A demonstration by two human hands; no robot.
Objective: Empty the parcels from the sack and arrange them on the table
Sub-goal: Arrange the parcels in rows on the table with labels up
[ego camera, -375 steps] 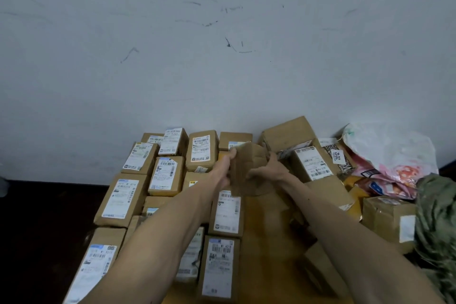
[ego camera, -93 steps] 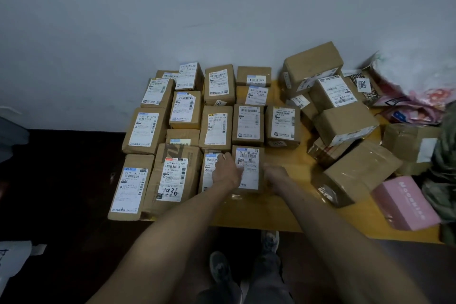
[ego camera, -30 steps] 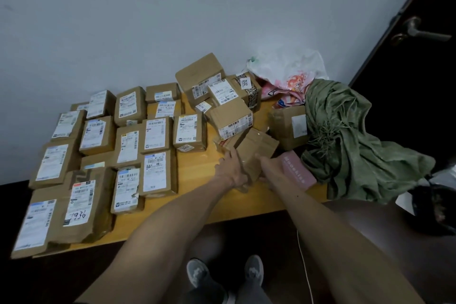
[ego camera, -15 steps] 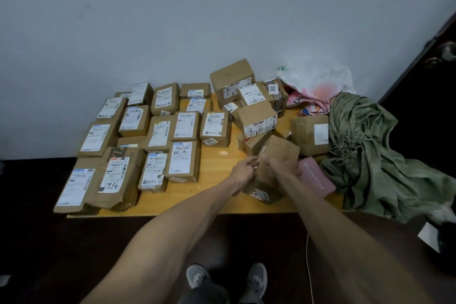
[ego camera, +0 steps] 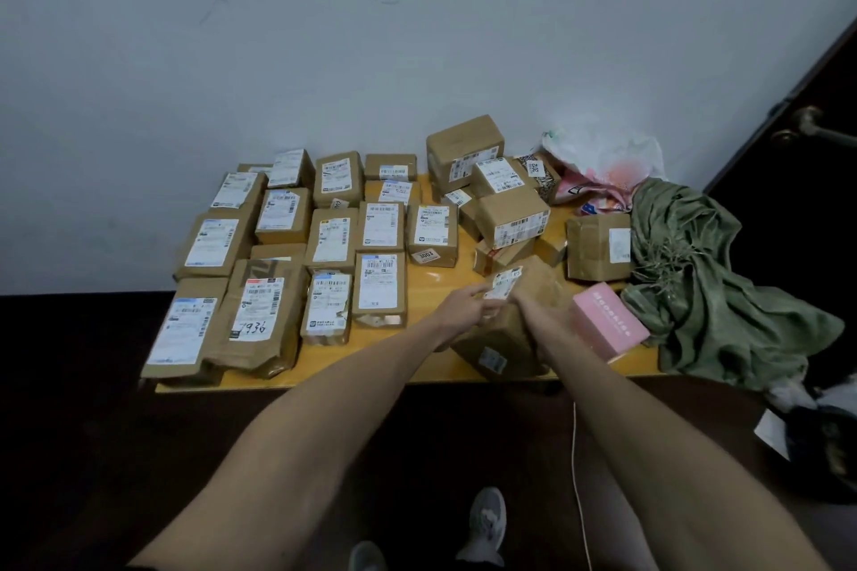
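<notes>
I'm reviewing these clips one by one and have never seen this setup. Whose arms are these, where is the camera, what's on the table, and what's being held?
There is no machine here. A person works with bare hands, and the single camera sits on their head, looking forward and down, so both arms enter from below. On the table lie rows of labelled brown parcels, a looser pile to the right, a pink box and a crumpled green cloth, likely the sack. The left hand and right hand hold one tilted parcel near the front edge.
</notes>
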